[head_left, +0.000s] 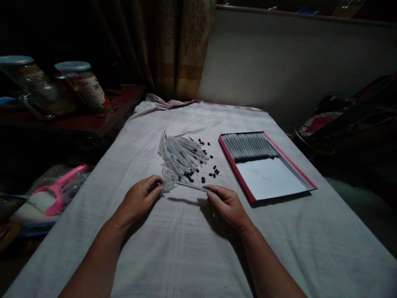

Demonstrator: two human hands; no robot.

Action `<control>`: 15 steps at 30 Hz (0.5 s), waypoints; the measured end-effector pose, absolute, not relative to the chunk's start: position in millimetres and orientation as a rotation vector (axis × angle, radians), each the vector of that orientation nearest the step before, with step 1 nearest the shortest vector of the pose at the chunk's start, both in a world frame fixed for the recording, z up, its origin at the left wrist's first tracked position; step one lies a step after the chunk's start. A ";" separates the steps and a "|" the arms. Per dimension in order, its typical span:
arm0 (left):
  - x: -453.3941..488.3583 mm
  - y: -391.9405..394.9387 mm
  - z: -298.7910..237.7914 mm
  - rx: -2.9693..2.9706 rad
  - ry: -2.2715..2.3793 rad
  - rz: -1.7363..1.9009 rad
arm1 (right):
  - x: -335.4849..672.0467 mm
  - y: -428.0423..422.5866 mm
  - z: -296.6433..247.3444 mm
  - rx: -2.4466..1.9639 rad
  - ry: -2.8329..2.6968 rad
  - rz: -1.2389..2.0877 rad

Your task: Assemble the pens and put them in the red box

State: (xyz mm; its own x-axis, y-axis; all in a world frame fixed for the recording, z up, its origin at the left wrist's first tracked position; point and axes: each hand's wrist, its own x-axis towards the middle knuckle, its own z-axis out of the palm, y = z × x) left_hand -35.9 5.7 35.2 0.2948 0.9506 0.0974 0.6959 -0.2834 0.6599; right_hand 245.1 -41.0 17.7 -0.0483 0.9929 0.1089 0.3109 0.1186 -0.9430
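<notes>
My right hand (pixel 228 203) pinches the right end of a slim, translucent pen (pixel 190 186) held nearly level above the cloth. At its left end, my left hand (pixel 142 196) has thumb and fingertips closed on a crumpled-looking bit of clear plastic (pixel 169 186); its exact kind is unclear. Just beyond the hands lies a loose pile of clear pen barrels (pixel 181 153). Small black pen plugs (pixel 214 167) are scattered along the pile's right side, with one red piece (pixel 203 143) among them.
To the right, a shallow pink-edged box (pixel 274 180) holds a row of black-ended pens (pixel 249 145) in its far half. A pale checked cloth (pixel 173 256) covers the table. Jars (pixel 88 89) stand on a dark side table at left, above a pink-handled item (pixel 58 190).
</notes>
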 end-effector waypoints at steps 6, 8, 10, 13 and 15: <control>-23.5 -0.4 31.8 2.024 1.367 0.810 | 247.3 -42.0 18.7 -1.311 -1.559 0.947; -23.4 -0.3 30.7 2.028 1.361 0.833 | 248.3 -41.8 18.5 -1.315 -1.574 0.950; -24.4 0.5 29.7 2.033 1.360 0.840 | 248.6 -41.7 18.0 -1.316 -1.580 0.947; -25.5 1.6 28.4 2.054 1.348 0.853 | 248.3 -41.7 17.0 -1.333 -1.574 0.938; -25.1 1.5 28.2 2.080 1.331 0.871 | 248.3 -41.6 17.0 -1.342 -1.579 0.941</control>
State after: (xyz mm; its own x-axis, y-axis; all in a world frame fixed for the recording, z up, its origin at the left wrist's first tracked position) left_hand -25.1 1.5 28.2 0.3109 0.9198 0.2394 0.5876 -0.3840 0.7122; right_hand 248.3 -41.6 17.0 -0.0752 0.9891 0.1266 0.3599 0.1453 -0.9216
